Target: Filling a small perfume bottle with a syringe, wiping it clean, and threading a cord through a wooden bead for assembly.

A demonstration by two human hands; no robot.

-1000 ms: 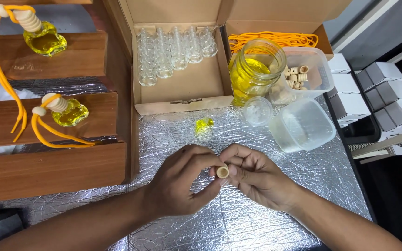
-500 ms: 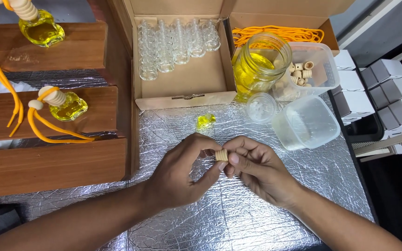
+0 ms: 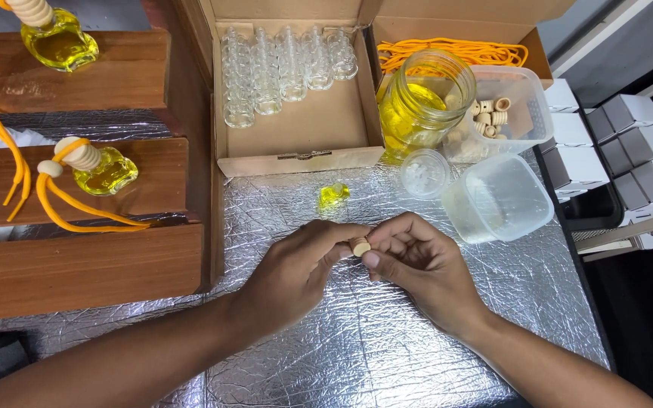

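My left hand (image 3: 296, 272) and my right hand (image 3: 417, 264) meet over the silver foil-covered table (image 3: 357, 355). Together they pinch a small round wooden cap (image 3: 360, 245) between thumbs and fingertips. Just beyond the hands stands a small glass bottle of yellow liquid (image 3: 333, 194), uncapped, on the foil. A large glass jar of yellow liquid (image 3: 421, 106) stands farther back on the right.
An open cardboard box (image 3: 304, 136) holds several empty small glass bottles (image 3: 281, 68). A clear tub of wooden caps (image 3: 504, 113), an empty clear tub (image 3: 500, 196), a round lid (image 3: 425, 172) and orange cords (image 3: 447, 51) lie right. Wooden steps (image 3: 77, 196) at left carry finished bottles (image 3: 100, 168). White boxes (image 3: 614, 151) stack at far right.
Both hands have kept the wooden cap between them, turning it slightly; the view has shifted a little, so the hands sit a bit lower.
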